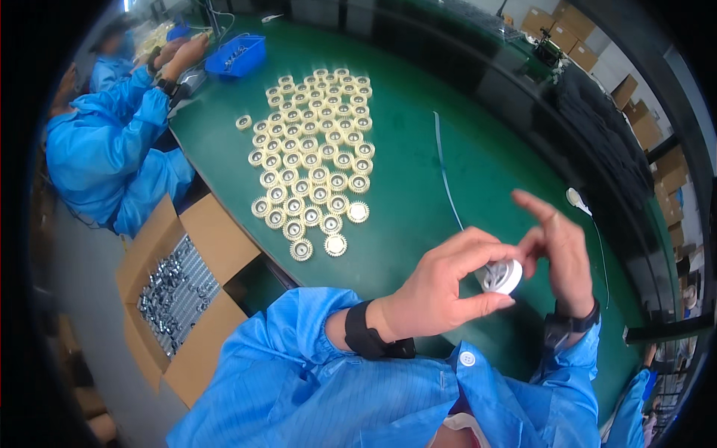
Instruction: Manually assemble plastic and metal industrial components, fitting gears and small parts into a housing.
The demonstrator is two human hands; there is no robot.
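My left hand (pixel 437 287) pinches a small white round part (pixel 511 279) between thumb and fingertips, above the near right of the green table. Its open side shows some metal inside. Close on the right of it is my right hand (pixel 566 257), with the index finger stretched out and the thumb side near the part's rim. I cannot tell whether they touch, and its lower fingers are partly hidden. Left of my hands, many cream toothed gears (pixel 319 174) with metal centres lie grouped on the table. Two at the near right end show pale, covered faces.
At my left, an open cardboard box (pixel 216 233) holds many shiny metal parts (pixel 170 287). A blue bin (pixel 250 63) sits at the far left edge, beside a co-worker in blue (pixel 112 149). A thin blue strap (pixel 442 164) lies ahead; a white corded object (pixel 574 198) lies right.
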